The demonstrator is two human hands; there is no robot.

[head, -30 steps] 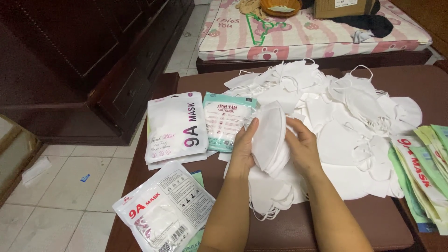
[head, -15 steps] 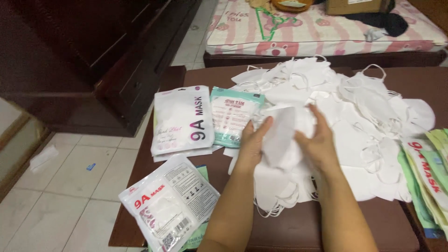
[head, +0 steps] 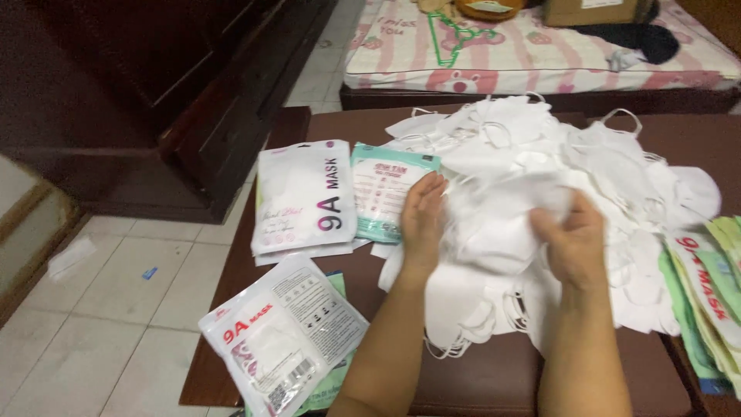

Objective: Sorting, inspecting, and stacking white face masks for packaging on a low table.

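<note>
A white face mask (head: 494, 220) is spread flat between both my hands above a dark brown table (head: 478, 378). My left hand (head: 421, 220) grips its left edge with fingers pointing up. My right hand (head: 571, 243) pinches its right edge. Under and behind the mask lies a big loose heap of white masks (head: 556, 147) with ear loops sticking out. Some flat masks (head: 455, 309) rest just below my hands.
Mask packets lie to the left: a white one (head: 305, 197), a teal one (head: 386, 189) and a white one (head: 282, 336) at the table's near corner. More packets (head: 706, 301) stack at the right edge. A dark cabinet (head: 154, 93) and a mattress (head: 540, 46) stand beyond.
My hands have drawn apart and spread the mask wide; a second ago it was held folded and narrow between them. The view has shifted slightly.
</note>
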